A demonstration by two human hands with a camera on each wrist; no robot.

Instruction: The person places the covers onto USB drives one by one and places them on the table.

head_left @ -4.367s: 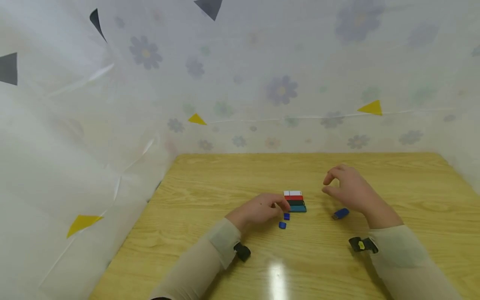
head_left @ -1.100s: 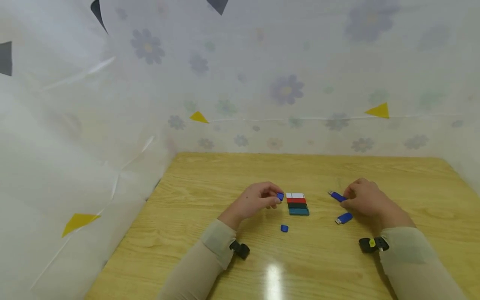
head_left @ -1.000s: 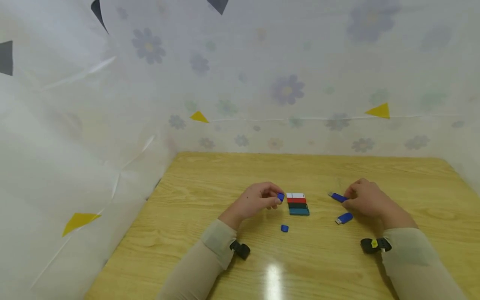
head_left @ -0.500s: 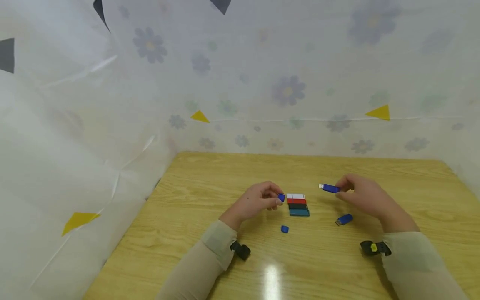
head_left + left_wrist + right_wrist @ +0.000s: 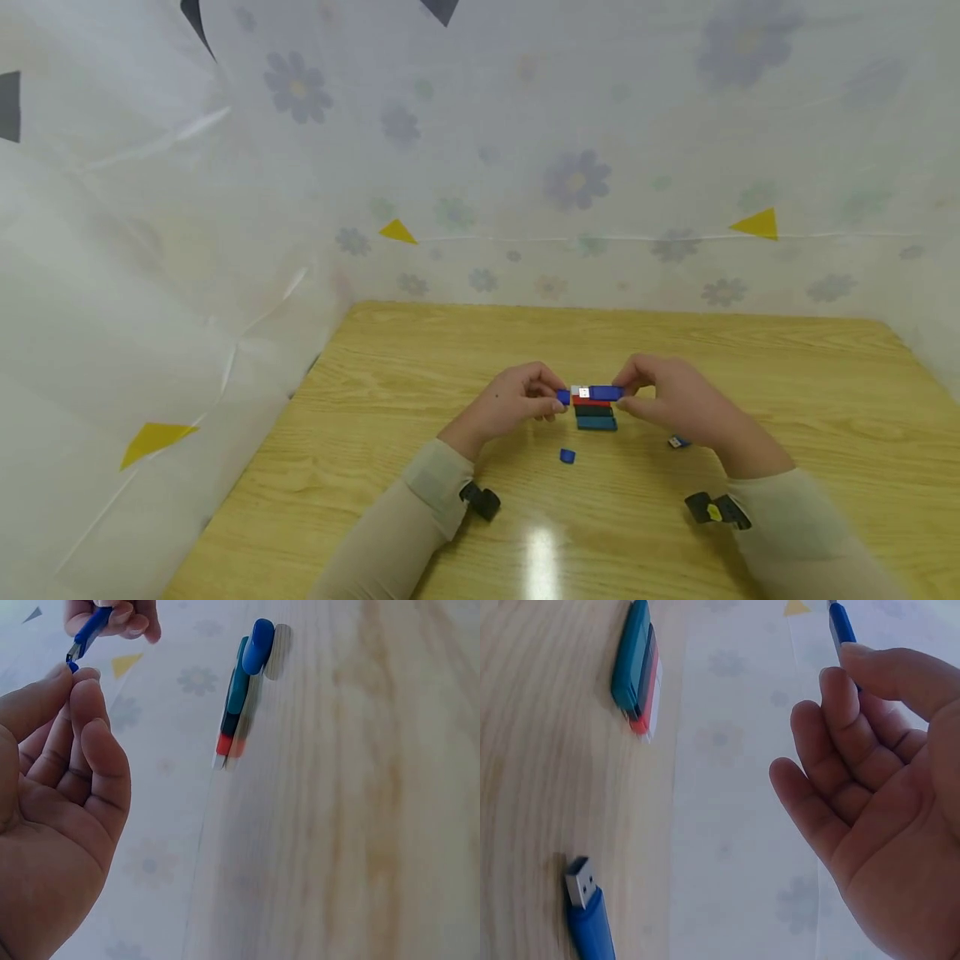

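Note:
My left hand (image 5: 513, 400) pinches a small blue USB stick cap (image 5: 563, 397) between thumb and fingertips. My right hand (image 5: 675, 404) pinches the back end of a blue USB stick (image 5: 606, 392), its bare metal plug pointing left toward the cap. In the head view a small gap separates plug and cap; in the left wrist view the plug (image 5: 73, 652) appears right at the cap (image 5: 73, 667). Both are held above the table. A second blue cap (image 5: 567, 456) lies in front of the left hand. A second uncapped blue USB stick (image 5: 591, 922) lies under the right hand, partly hidden.
Between the hands, a row of USB sticks lies side by side on the wooden table (image 5: 420, 350): teal (image 5: 597, 424), black (image 5: 594, 411), red (image 5: 592, 402) and white, the last mostly covered by the held stick. A flowered sheet (image 5: 480, 167) hangs behind.
My right hand has lifted the blue USB stick from the table and carried it left toward the left hand. The left hand, which earlier picked up a cap, has stayed nearly still lately.

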